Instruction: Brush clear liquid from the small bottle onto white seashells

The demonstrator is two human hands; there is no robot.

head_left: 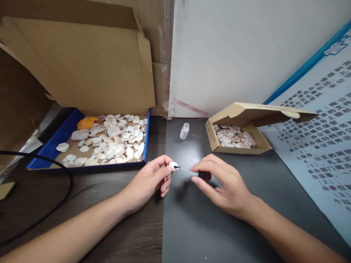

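Between thumb and fingers, my left hand (153,175) pinches a small white shell (173,166). My right hand (223,184) grips the black cap of a brush applicator (202,175). Its thin clear stem points left, and the dark bristle tip touches or overlaps the face of the shell. Beyond the hands a small clear glass bottle (184,131) with a white label stands upright and uncapped on the dark grey mat (189,226).
A blue-edged cardboard box (148,137) at left holds many shells and an orange piece (86,123). A smaller open carton (212,137) of shells stands at right, beside a printed sheet (315,146). A black cable (71,179) curves at far left.
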